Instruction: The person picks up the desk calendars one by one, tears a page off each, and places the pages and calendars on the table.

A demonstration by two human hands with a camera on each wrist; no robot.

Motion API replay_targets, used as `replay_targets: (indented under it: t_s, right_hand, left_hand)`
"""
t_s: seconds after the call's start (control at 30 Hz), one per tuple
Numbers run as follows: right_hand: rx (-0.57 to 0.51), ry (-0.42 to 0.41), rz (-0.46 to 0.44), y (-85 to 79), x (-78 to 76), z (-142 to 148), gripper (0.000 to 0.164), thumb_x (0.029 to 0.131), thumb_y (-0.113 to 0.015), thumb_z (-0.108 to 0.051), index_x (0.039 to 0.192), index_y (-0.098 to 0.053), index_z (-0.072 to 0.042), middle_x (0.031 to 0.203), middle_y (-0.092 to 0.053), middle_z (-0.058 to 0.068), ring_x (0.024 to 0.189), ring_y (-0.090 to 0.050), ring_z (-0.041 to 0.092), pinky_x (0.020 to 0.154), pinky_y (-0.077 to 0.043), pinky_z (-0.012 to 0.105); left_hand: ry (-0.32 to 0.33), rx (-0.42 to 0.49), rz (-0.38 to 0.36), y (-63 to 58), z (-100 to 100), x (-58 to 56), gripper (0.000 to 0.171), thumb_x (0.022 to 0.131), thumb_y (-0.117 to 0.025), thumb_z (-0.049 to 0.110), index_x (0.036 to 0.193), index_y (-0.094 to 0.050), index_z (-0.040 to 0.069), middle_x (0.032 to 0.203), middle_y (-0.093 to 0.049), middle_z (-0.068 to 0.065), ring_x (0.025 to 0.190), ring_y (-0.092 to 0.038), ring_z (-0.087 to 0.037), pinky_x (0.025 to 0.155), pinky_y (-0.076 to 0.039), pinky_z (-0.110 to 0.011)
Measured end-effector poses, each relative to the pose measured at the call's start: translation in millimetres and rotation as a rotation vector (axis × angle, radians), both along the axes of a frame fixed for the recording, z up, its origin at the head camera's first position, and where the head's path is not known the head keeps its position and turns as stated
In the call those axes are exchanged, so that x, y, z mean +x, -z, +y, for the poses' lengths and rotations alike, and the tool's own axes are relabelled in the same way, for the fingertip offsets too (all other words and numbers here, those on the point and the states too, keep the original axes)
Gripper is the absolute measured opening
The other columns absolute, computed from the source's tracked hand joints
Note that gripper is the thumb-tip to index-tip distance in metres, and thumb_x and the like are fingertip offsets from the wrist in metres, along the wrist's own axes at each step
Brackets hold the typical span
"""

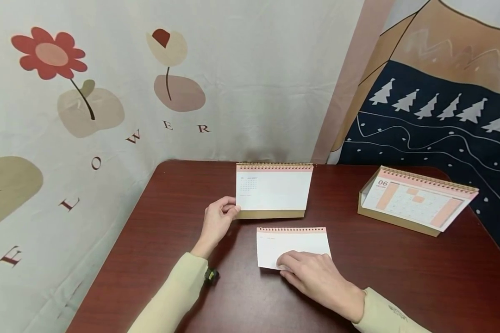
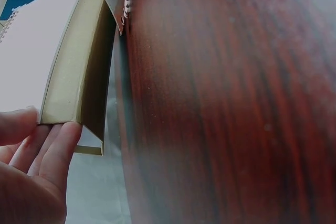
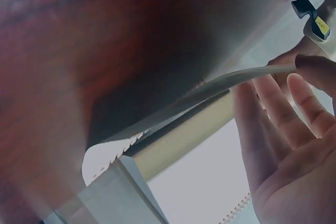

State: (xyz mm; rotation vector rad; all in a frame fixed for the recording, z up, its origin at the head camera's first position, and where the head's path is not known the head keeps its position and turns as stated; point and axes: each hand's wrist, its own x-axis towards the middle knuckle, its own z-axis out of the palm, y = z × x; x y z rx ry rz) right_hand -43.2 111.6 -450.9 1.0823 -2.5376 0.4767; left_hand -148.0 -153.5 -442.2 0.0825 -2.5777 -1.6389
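Note:
A desk calendar [image 1: 279, 192] with a pink top strip, spiral binding and tan cardboard base stands at the table's back middle. My left hand [image 1: 218, 223] pinches its lower left corner; in the left wrist view the thumb lies on the front page and the fingertips are at the end of the tan base [image 2: 63, 98]. In front of it, my right hand [image 1: 318, 280] holds a loose calendar sheet [image 1: 268, 249] by its near edge, between thumb and fingers. Torn holes line the sheet's pink far edge. Seen from the right wrist, the sheet [image 3: 199, 95] bends slightly above the table.
Another desk calendar [image 1: 416, 199], showing 06, stands angled at the right back of the dark red wooden table [image 1: 158, 240]. Behind the table hang a white cloth [image 1: 250, 69] with flower prints and a dark blue cloth [image 1: 400, 129] with white trees.

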Motion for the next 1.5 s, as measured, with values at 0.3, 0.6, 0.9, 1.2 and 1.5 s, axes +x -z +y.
replay_targets:
  t_s: [0.3,0.6,0.9,1.2,1.5]
  right_hand:
    - [0.077,0.01,-0.013,4.4,0.0,0.2,0.025,0.084,-0.077,-0.034,0.106,-0.067,-0.029,0.109,-0.069,-0.014,0.103,-0.067,0.01,0.075,-0.058,0.033]
    - [0.19,0.032,-0.161,3.1,0.5,4.4,0.054,0.087,-0.071,-0.051,0.135,-0.06,-0.029,0.144,-0.059,0.001,0.133,-0.055,0.034,0.098,-0.046,0.066]
    - [0.313,0.06,-0.436,1.9,2.6,11.4,0.076,0.081,-0.068,-0.065,0.146,-0.05,-0.029,0.159,-0.04,0.007,0.143,-0.038,0.045,0.095,-0.039,0.076]
    - [0.335,0.055,-0.488,2.0,4.9,10.6,0.098,0.07,-0.072,-0.074,0.151,-0.044,-0.027,0.163,-0.031,0.009,0.147,-0.029,0.047,0.098,-0.033,0.079]
    - [0.343,0.049,-0.491,3.1,5.8,4.0,0.097,0.07,-0.072,-0.073,0.152,-0.042,-0.029,0.164,-0.029,0.008,0.148,-0.027,0.046,0.1,-0.033,0.078]
  left_hand:
    - [-0.003,0.035,-0.007,0.5,0.5,-0.6,0.012,0.09,-0.071,0.011,0.101,-0.073,0.008,0.092,-0.078,-0.013,0.075,-0.071,-0.013,0.067,-0.056,-0.022]
    - [0.0,0.023,0.005,2.5,-0.9,-1.2,0.011,0.089,-0.072,0.012,0.1,-0.074,0.008,0.091,-0.078,-0.012,0.074,-0.07,-0.012,0.067,-0.054,-0.021]
    - [0.003,0.024,0.006,2.3,-2.1,-2.1,0.012,0.09,-0.072,0.012,0.101,-0.074,0.008,0.091,-0.078,-0.013,0.075,-0.072,-0.014,0.069,-0.057,-0.023]
    - [-0.002,0.019,0.003,4.6,-4.3,-3.2,0.013,0.089,-0.072,0.011,0.102,-0.073,0.006,0.092,-0.078,-0.014,0.073,-0.07,-0.012,0.068,-0.057,-0.022]
    - [0.0,0.012,-0.012,5.1,-8.4,-7.4,0.015,0.09,-0.07,0.007,0.104,-0.072,0.003,0.1,-0.077,-0.017,0.078,-0.073,-0.018,0.071,-0.06,-0.029]
